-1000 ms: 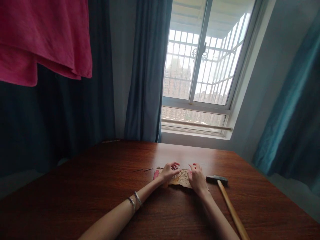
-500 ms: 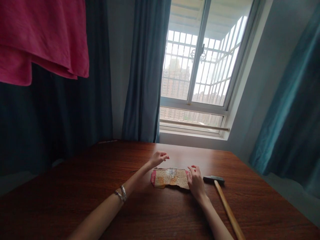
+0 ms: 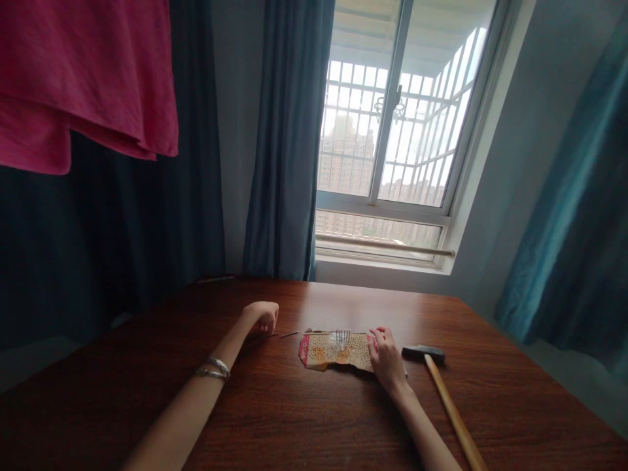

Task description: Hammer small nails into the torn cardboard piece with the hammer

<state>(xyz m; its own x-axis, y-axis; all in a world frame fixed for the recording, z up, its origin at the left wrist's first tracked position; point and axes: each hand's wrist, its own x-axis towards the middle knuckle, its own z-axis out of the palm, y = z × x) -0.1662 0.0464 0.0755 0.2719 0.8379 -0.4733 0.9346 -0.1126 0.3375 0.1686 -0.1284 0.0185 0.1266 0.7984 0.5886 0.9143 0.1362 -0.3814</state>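
Observation:
A small patterned piece of cardboard (image 3: 333,350) lies flat on the brown wooden table (image 3: 304,418), with several thin nails standing in it near its far edge. My right hand (image 3: 386,356) rests on the cardboard's right end, fingers bent and pressing it down. My left hand (image 3: 261,318) is to the left of the cardboard, curled over, its fingertips down at two loose nails (image 3: 282,335) lying on the table. Whether it grips one I cannot make out. Two bracelets sit on my left wrist.
A hammer (image 3: 444,399) with a dark head and long wooden handle lies just right of my right hand. Behind the table are blue curtains (image 3: 287,137) and a barred window (image 3: 392,131). A pink cloth (image 3: 83,72) hangs at upper left.
My left hand left the nails standing in the cardboard, lifted, and moved left down to the loose nails on the table. My right hand has stayed on the cardboard.

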